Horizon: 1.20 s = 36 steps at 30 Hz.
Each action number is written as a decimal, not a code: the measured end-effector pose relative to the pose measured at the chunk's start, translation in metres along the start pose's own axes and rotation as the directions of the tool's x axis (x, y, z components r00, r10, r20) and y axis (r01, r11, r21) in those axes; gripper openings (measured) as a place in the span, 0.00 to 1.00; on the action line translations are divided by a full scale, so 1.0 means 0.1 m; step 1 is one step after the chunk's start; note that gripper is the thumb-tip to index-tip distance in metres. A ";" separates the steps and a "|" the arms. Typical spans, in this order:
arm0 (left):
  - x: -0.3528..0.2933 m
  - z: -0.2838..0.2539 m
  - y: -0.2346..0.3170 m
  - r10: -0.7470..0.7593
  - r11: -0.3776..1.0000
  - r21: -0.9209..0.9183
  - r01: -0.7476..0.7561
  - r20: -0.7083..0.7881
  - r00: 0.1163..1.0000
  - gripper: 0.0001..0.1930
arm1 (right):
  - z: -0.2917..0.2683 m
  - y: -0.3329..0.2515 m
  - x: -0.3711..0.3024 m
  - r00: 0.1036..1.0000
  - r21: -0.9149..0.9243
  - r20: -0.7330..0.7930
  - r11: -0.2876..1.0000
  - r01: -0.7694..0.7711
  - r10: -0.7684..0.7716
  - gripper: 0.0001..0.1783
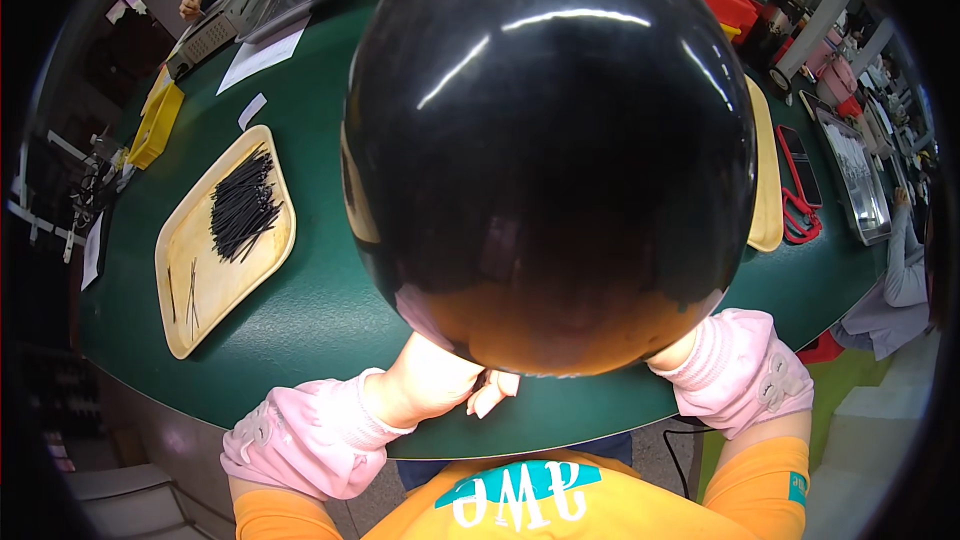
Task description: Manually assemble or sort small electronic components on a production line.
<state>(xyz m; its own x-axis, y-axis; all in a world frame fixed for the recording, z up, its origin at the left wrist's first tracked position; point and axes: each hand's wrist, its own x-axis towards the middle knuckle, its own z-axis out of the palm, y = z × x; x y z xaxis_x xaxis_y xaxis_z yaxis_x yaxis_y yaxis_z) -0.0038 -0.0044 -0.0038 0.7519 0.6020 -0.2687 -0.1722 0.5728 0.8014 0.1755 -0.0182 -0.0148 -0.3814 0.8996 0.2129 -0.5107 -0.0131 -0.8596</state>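
Note:
A large glossy black dome (560, 160), which looks like a lamp head, fills the middle of the view and covers most of the work area. My left hand (440, 380) rests at the table's near edge, partly under the dome. Its visible fingers are curled together; what they hold, if anything, is hidden. Of my right hand (676, 354) only the wrist side shows, beside the dome's lower right rim, with the fingers out of sight behind it. Pink cuffed sleeve covers sit on both forearms.
On the green table (320, 290), a cream tray (205, 285) at left holds many thin black sticks (245, 205). Right of the dome lie another cream tray (765, 170), red-handled scissors (800, 218) and a phone (800, 165). Metal trays (850, 175) and other people are farther off.

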 end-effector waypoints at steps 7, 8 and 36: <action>0.00 -0.04 -0.05 0.019 0.999 -0.038 -0.016 0.088 0.996 0.06 | 0.01 -0.02 -0.03 0.999 -0.091 -0.026 0.995 -0.043 0.041 0.08; 0.00 -0.04 -0.05 0.020 0.999 -0.038 -0.017 0.088 0.996 0.06 | 0.01 -0.02 -0.02 0.999 -0.092 -0.026 0.995 -0.043 0.041 0.08; 0.20 -0.23 -0.18 0.145 0.835 0.507 -0.214 0.172 0.974 0.12 | -0.17 0.23 -0.01 0.984 -0.686 -0.180 0.716 -0.132 0.008 0.10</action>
<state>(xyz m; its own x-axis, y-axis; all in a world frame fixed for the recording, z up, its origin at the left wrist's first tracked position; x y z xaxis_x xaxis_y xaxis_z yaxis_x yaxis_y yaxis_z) -0.0005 0.0098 -0.0356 0.8172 0.5738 -0.0535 0.0183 0.0670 0.9976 0.1768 -0.0119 -0.0429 -0.2402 0.9634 0.1187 0.2131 0.1716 -0.9618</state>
